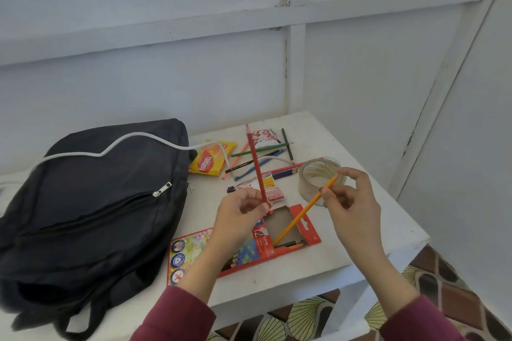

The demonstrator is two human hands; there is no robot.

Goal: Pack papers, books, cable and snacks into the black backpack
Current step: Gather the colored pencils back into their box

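The black backpack (91,207) lies flat on the left of the white table (360,232), zips closed, with a white cable (124,141) draped across its top. My left hand (238,219) holds a red pencil (256,163) upright. My right hand (349,202) holds an orange pencil (302,216) whose tip dips into the open red pencil box (279,238). A yellow snack packet (212,159) and a white-and-red snack packet (264,137) lie at the back of the table.
Several loose coloured pencils (263,160) lie scattered behind the box. A roll of clear tape (318,177) stands right behind my right hand. A small red-and-yellow wrapper (270,188) sits by the left hand. The table's right edge drops to a patterned floor (443,279).
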